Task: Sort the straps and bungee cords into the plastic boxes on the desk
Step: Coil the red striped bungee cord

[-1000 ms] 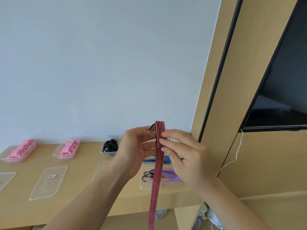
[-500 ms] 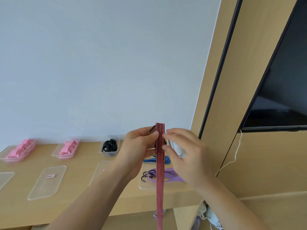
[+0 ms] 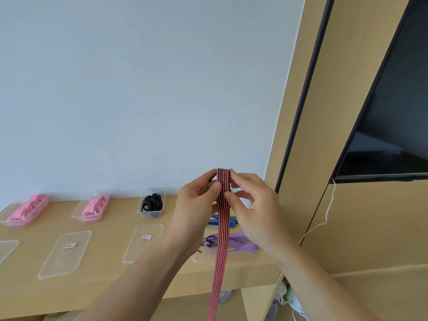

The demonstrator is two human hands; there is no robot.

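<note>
A pale wall (image 3: 139, 89) filled the upper left of the frame, with a wood-panelled section (image 3: 324, 135) running down the right and a dark screen (image 3: 398, 112) mounted at the far right. A long wooden surface (image 3: 106, 251) crossed the lower left.

Two bare forearms rose from the bottom edge and met at centre frame. The left hand (image 3: 196, 205) and the right hand (image 3: 252, 212) were raised above the surface, both curled around the folded top of a red-and-black striped strap (image 3: 222, 251). The left thumb pressed on its front face and the right fingertips (image 3: 228, 195) pinched its right edge. The rest of the strap hung straight down past the surface's front edge and out of the bottom of the frame.

Flat clear lids (image 3: 64, 253) (image 3: 143, 242) lay on the surface at lower left, with another cut off by the left edge (image 3: 7, 250). Behind them, along the wall, stood three clear plastic boxes: the far-left box (image 3: 16, 223) and the middle box (image 3: 89, 217) held pink straps (image 3: 27, 206), and the third box (image 3: 150, 214), just left of the left hand, held black cords (image 3: 151, 202).

Below the hands, a purple strap (image 3: 240, 245) lay across a lid (image 3: 201, 259) near the surface's right end, with a blue strap (image 3: 214, 220) just behind it. A thin white cable (image 3: 328, 209) dangled from under the screen.
</note>
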